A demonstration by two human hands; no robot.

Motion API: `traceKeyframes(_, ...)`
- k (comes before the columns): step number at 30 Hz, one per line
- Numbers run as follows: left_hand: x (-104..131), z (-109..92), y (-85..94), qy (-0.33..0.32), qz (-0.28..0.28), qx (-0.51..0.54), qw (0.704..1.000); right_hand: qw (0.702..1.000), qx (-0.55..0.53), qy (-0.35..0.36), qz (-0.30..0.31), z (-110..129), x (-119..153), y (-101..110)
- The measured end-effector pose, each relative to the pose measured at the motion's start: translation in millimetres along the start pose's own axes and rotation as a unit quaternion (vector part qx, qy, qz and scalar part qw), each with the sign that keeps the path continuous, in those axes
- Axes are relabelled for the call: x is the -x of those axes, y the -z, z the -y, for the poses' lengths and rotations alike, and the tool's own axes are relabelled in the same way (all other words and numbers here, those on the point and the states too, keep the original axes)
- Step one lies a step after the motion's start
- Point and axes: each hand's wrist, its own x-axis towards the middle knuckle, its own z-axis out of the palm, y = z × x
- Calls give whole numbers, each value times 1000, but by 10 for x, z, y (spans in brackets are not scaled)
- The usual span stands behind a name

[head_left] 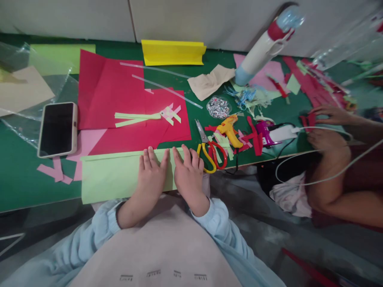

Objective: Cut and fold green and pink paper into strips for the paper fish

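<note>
Green paper (110, 177) is pressed by left hand (151, 172) and right hand (189, 173), fingers (147, 158) extended, unclenched; right end partly hidden.

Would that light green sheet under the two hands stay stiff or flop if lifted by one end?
The light green sheet would probably sag, since it looks like thin paper. The narrow fold along its far edge may stiffen that side a little. It is likely light, sliding easily without the left hand and right hand on it.

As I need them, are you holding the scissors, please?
No, the scissors lie beside the right hand, which rests with the left hand on the light green paper.
</note>
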Motion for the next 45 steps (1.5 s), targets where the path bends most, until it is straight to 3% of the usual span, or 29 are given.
traceKeyframes(7,-5,7,7,-4,0,-4,1000,998,6,-67,15,-85,-15,70)
traceKeyframes(14,-9,-26,32,6,7,1,1000,1000,4,-13,24,32,-32,68)
traceKeyframes(22,13,14,89,30,-5,-23,999,999,4,-29,28,79,-25,33)
traceKeyframes(30,122,264,81,48,-29,-58,997,999,10,-34,20,82,-18,11)
traceKeyframes(45,376,985,35,131,-90,-24,987,999,26,-30,14,87,-7,-2)
